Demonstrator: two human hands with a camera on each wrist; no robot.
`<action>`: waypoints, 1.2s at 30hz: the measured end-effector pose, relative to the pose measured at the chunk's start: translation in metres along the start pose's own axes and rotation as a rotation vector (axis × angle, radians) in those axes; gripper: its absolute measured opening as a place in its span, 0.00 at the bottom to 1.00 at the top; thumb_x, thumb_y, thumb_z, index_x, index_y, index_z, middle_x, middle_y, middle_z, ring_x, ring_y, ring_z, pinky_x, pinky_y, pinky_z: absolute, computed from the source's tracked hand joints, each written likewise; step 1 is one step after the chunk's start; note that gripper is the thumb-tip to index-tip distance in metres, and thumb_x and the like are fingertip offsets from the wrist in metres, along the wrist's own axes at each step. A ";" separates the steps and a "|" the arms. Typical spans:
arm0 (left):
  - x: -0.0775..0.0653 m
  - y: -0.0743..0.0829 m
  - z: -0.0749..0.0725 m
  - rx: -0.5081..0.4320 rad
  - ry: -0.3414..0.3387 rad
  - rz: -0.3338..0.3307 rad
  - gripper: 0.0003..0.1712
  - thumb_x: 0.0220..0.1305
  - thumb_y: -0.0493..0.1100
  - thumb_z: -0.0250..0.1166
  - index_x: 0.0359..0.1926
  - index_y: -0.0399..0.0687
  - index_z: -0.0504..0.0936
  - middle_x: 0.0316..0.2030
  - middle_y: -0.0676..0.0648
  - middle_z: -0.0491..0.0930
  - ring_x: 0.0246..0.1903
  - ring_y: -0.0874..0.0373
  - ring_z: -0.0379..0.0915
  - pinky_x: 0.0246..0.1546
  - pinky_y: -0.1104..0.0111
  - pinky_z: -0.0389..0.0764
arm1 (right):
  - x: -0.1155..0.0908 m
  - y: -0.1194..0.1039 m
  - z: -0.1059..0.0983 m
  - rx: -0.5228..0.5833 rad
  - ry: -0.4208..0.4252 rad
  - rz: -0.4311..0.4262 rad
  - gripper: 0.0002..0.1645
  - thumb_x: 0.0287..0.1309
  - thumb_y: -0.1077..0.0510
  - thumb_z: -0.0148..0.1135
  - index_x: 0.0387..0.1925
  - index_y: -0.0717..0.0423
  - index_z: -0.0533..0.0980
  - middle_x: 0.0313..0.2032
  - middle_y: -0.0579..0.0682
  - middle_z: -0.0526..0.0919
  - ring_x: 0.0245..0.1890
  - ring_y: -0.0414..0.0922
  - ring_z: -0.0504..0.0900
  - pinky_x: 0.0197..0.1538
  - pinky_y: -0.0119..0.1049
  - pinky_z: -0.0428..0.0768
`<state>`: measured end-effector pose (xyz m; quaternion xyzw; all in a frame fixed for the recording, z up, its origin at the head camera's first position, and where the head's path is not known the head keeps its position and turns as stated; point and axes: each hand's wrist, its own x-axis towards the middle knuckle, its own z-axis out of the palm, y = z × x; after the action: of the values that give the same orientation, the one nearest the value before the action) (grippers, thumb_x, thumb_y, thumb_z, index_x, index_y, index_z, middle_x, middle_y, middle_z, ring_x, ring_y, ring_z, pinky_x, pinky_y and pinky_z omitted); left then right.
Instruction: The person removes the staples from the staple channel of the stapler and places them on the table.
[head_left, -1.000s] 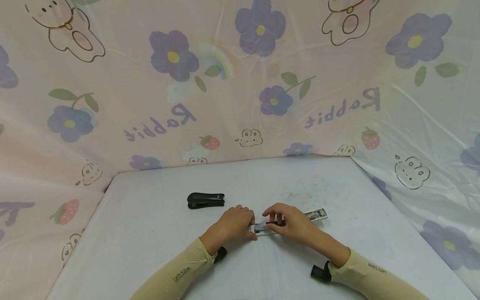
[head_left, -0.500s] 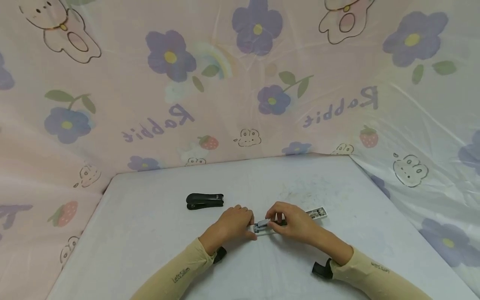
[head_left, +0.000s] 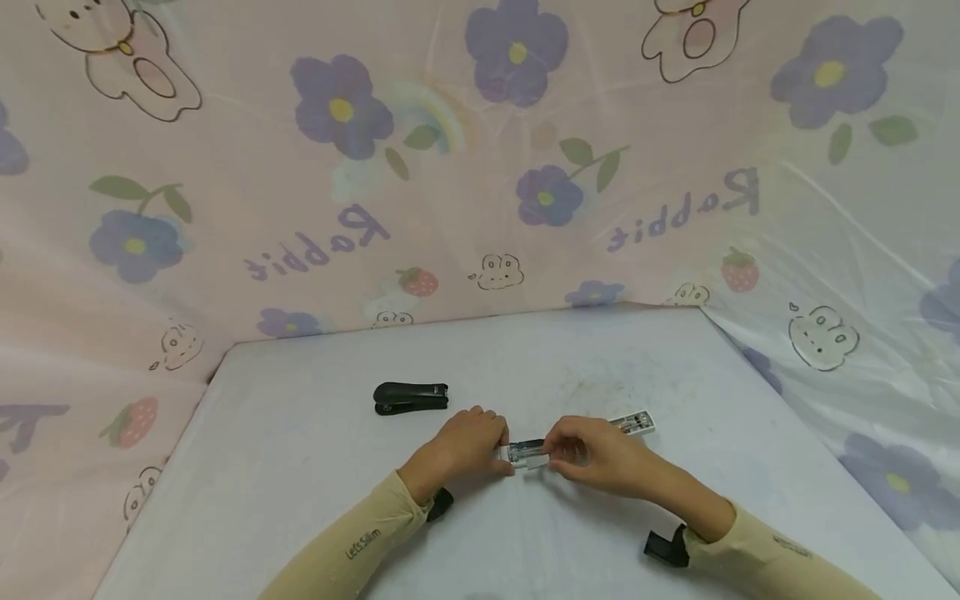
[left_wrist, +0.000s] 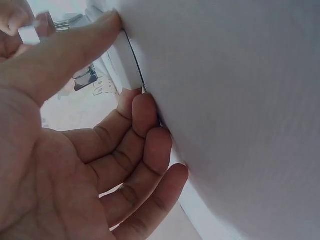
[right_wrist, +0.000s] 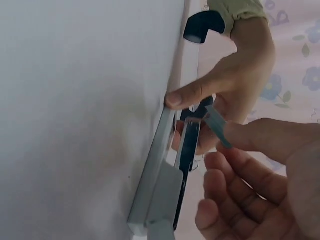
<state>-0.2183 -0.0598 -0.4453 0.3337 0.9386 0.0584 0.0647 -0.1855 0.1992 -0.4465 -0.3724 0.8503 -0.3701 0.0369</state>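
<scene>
A long white device (head_left: 636, 422), much like a stapler opened out, lies on the table with a dark channel (right_wrist: 189, 145) along it. My left hand (head_left: 467, 446) grips its left end, thumb on the near side and curled fingertips (left_wrist: 145, 112) along the far side. With thumb and index finger my right hand (head_left: 600, 452) pinches a small pale flat piece (right_wrist: 216, 125), held just beside the channel. The other fingers of that hand curl loosely in the right wrist view. Seen from the head, my right hand covers the middle of the device.
A black stapler (head_left: 411, 398) lies on the white table (head_left: 315, 450) behind my left hand. Printed cloth (head_left: 450, 192) with flowers and rabbits hangs along the table's back and sides. Each wrist carries a black camera mount (head_left: 666, 547).
The pale piece has come from over the channel toward the near side, pinched in my right hand. That hand and its forearm have shifted a little right. My left hand keeps its hold.
</scene>
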 end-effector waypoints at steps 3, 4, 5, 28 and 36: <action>0.001 -0.001 0.001 -0.006 0.001 0.000 0.22 0.59 0.60 0.82 0.40 0.52 0.84 0.29 0.59 0.71 0.33 0.62 0.65 0.37 0.68 0.70 | -0.003 -0.002 0.003 -0.007 -0.027 -0.010 0.08 0.69 0.60 0.74 0.46 0.48 0.83 0.38 0.34 0.82 0.34 0.32 0.78 0.38 0.32 0.81; 0.001 -0.001 0.002 -0.009 -0.001 -0.001 0.22 0.59 0.60 0.82 0.40 0.53 0.84 0.29 0.59 0.71 0.34 0.62 0.65 0.37 0.68 0.70 | -0.004 -0.003 0.004 -0.004 -0.036 -0.014 0.08 0.68 0.60 0.74 0.45 0.48 0.82 0.37 0.34 0.82 0.34 0.32 0.78 0.38 0.31 0.81; 0.001 -0.001 0.003 -0.014 -0.004 -0.002 0.22 0.60 0.60 0.82 0.40 0.53 0.83 0.29 0.59 0.71 0.34 0.62 0.65 0.37 0.68 0.70 | -0.005 -0.004 0.006 -0.004 -0.045 -0.015 0.08 0.68 0.60 0.74 0.45 0.47 0.82 0.37 0.33 0.81 0.34 0.33 0.78 0.37 0.31 0.81; -0.015 -0.006 -0.002 -0.115 -0.011 -0.037 0.20 0.61 0.57 0.82 0.43 0.53 0.84 0.33 0.59 0.73 0.33 0.64 0.67 0.36 0.68 0.73 | -0.011 -0.007 0.021 -0.054 -0.187 0.087 0.11 0.67 0.61 0.75 0.44 0.45 0.81 0.36 0.33 0.80 0.36 0.30 0.78 0.40 0.29 0.80; -0.039 -0.035 -0.017 -0.145 0.093 -0.044 0.17 0.68 0.53 0.77 0.49 0.50 0.86 0.43 0.53 0.82 0.42 0.59 0.80 0.45 0.62 0.83 | 0.004 -0.020 0.009 -0.110 -0.152 0.052 0.09 0.68 0.61 0.74 0.45 0.49 0.81 0.35 0.35 0.78 0.35 0.34 0.76 0.39 0.29 0.78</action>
<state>-0.2124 -0.1125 -0.4304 0.3044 0.9410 0.1403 0.0463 -0.1728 0.1818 -0.4389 -0.3787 0.8734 -0.2924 0.0904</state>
